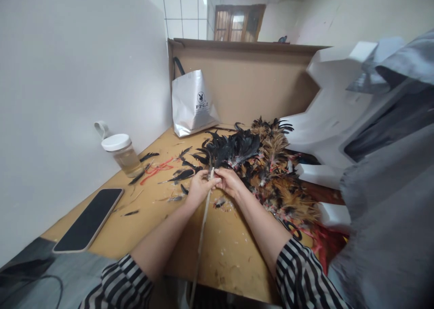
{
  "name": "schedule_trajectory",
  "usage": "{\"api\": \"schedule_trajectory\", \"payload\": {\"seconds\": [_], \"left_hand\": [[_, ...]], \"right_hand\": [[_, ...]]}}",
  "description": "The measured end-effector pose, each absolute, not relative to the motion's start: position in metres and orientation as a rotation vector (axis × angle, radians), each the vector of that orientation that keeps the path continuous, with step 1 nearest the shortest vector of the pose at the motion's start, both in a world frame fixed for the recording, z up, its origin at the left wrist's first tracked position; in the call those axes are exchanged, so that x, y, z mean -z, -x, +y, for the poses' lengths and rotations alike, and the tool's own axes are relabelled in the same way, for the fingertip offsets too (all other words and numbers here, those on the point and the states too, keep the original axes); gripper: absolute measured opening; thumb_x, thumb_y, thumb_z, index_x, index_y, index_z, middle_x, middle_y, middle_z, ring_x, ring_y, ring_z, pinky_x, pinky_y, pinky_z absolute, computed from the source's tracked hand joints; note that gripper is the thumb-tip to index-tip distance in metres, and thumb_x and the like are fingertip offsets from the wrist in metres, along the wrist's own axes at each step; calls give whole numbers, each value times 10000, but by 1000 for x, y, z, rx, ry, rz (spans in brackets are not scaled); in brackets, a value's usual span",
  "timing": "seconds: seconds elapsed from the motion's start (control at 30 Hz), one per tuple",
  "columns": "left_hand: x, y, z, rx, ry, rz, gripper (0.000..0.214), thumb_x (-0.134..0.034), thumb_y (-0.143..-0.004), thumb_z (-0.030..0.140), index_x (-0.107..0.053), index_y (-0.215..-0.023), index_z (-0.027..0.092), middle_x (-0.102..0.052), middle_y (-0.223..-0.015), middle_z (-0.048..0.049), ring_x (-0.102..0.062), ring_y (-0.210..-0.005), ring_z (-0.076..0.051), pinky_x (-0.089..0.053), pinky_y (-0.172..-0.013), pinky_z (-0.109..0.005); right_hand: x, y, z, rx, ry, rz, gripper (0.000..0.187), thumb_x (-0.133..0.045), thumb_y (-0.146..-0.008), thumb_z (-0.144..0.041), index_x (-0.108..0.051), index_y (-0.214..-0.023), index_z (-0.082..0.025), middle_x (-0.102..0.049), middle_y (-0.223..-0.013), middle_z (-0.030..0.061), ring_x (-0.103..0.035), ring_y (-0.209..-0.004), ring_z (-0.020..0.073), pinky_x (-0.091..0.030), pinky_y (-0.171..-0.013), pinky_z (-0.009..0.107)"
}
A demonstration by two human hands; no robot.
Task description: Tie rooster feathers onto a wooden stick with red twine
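A long, thin pale stick (pixel 204 223) runs from the front edge of the table up to my hands. My left hand (pixel 199 189) is closed around its upper end, thumb across the front. From the other side, my right hand (pixel 228 181) pinches the same end, its fingertips meeting those of my left hand. Black feathers (pixel 233 147) lie directly beyond my fingers; whether any are attached to the stick I cannot tell. To the right of my right hand are bunches of brown feathers (pixel 288 200) with reddish bases. A small loose feather (pixel 219 203) lies below my hands.
On the left are a phone (pixel 90 221), a lidded jar of liquid (pixel 127 157), red strips (pixel 158 168) and scattered feathers. A silver bag (pixel 192 103) stands at the back against a cardboard panel (pixel 251 83). White foam (pixel 332 101) and grey cloth (pixel 389 209) border the right side.
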State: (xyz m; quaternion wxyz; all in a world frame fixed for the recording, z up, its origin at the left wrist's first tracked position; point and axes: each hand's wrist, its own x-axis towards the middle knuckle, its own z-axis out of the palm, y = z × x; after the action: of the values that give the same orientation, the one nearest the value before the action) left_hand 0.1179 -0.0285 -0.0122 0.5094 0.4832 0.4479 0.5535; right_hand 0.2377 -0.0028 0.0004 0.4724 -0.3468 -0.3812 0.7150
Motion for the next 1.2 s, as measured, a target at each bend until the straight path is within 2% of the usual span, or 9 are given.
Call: {"api": "schedule_trajectory", "payload": {"seconds": [0.13,0.27,0.37,0.53,0.77,1.03,1.2], "left_hand": [[12,-119,-28,-1300,-1174,1112,533,-785,-520,379,-504,-901,133,-557,-539,33,-518,-432,-105,-405,-385,-208],[4,-115,-31,-1260,-1127,1083,546,-796,-503,379,-523,-909,135,-606,-618,12,-545,-458,-99,-420,-421,-205],[0,-109,-31,-1154,-1040,1017,466,-765,-557,413,-563,-858,122,-645,-689,-33,-579,-500,-100,-436,-464,-200],[-1,-101,-30,-1036,-1004,920,401,-720,-617,449,-624,-787,98,-676,-737,-94,-602,-546,-103,-445,-503,-189],[-1,-99,-30,-1007,-996,964,334,-737,-615,402,-631,-715,101,-656,-623,-65,-584,-511,-93,-458,-521,-193],[-1,-100,-31,-923,-966,932,311,-705,-671,369,-618,-758,83,-688,-708,-133,-640,-572,-141,-493,-542,-220],[1,-101,-31,-955,-985,936,296,-710,-662,364,-608,-726,94,-655,-617,-84,-603,-501,-115,-469,-479,-196]], "right_hand": [[0,-235,-4,-1714,875,-969,330,-768,-567,-348,-497,-566,-160,-558,-493,-5,-506,-419,102,-471,-425,244],[0,-238,-3,-1681,930,-965,343,-787,-534,-342,-503,-581,-156,-561,-502,-20,-490,-417,73,-428,-413,195],[-1,-245,0,-1655,964,-967,346,-795,-508,-342,-521,-587,-145,-552,-493,-24,-467,-420,55,-353,-388,158],[-1,-249,1,-1627,983,-977,388,-800,-468,-361,-484,-536,-148,-503,-450,-41,-406,-407,45,-252,-386,167],[4,-239,-3,-1519,1024,-1054,408,-783,-480,-401,-453,-509,-163,-488,-442,-52,-377,-402,50,-262,-420,192],[10,-235,-5,-1473,1020,-1072,406,-772,-479,-400,-438,-492,-170,-474,-441,-60,-392,-430,64,-280,-454,198],[13,-235,-4,-1437,1058,-1106,387,-751,-510,-418,-455,-504,-168,-497,-459,-49,-395,-436,65,-269,-462,202]]}}
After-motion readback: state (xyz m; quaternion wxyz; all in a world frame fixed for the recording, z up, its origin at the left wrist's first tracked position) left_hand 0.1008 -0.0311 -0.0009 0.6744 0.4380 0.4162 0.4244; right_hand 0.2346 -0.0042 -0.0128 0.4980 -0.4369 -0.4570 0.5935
